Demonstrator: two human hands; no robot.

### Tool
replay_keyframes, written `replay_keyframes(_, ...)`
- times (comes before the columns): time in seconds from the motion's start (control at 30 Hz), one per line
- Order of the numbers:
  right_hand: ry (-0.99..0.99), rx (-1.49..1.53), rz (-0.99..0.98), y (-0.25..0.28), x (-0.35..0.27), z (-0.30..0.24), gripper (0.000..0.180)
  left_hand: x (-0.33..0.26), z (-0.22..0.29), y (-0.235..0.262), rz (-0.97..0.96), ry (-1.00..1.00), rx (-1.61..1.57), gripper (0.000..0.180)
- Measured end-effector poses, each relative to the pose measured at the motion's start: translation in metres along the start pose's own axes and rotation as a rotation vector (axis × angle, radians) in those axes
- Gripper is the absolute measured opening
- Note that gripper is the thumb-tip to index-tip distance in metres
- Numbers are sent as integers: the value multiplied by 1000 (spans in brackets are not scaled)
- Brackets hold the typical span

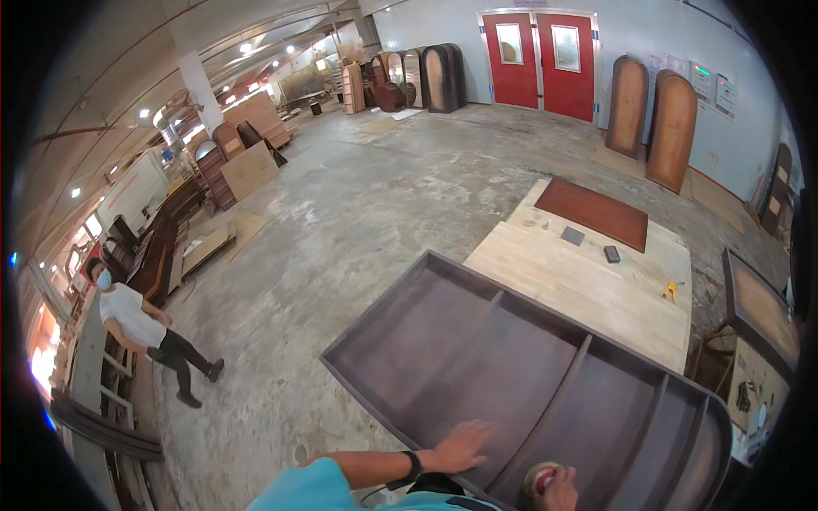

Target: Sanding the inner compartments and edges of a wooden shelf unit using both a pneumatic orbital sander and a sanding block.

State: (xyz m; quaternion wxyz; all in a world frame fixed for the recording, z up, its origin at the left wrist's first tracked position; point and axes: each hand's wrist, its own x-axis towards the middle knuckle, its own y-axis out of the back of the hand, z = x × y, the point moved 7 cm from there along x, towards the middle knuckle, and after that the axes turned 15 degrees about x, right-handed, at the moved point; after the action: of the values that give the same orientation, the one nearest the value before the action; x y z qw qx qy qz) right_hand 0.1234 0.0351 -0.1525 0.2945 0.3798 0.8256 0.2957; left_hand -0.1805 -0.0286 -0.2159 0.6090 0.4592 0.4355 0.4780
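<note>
A dark brown wooden cabinet with shelf dividers [460,341], rounded at its right end, lies on its back in front of me. My left hand [463,445] is over its near side edge, palm down, with the fingers stretched out and slightly blurred; nothing is in it. A dark band circles that wrist. My right hand [559,491] grips a round red-topped pad with a pale, fuzzy rim [540,479] inside the cabinet, just right of a divider. The lower part of this hand is cut off by the picture's edge.
Beyond the cabinet, a pale wooden table [545,264] carries a reddish-brown panel [592,213], a grey sheet [573,236], a small dark block [612,254] and a yellow tool [671,291]. A masked person [132,315] stands at left. Arched cabinets [671,132] lean near red doors [513,60].
</note>
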Motion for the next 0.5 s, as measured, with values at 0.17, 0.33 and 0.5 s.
replay_keyframes(0.17,288,75,264,36,117,-22,36,-7,9,7,-97,109,73,83)
replay_keyframes(0.33,188,121,362,87,284,27,31,-2,2,24,15,248,94,74)
replay_keyframes(0.5,-66,166,365,138,342,64,46,7,10,11,-51,259,77,69)
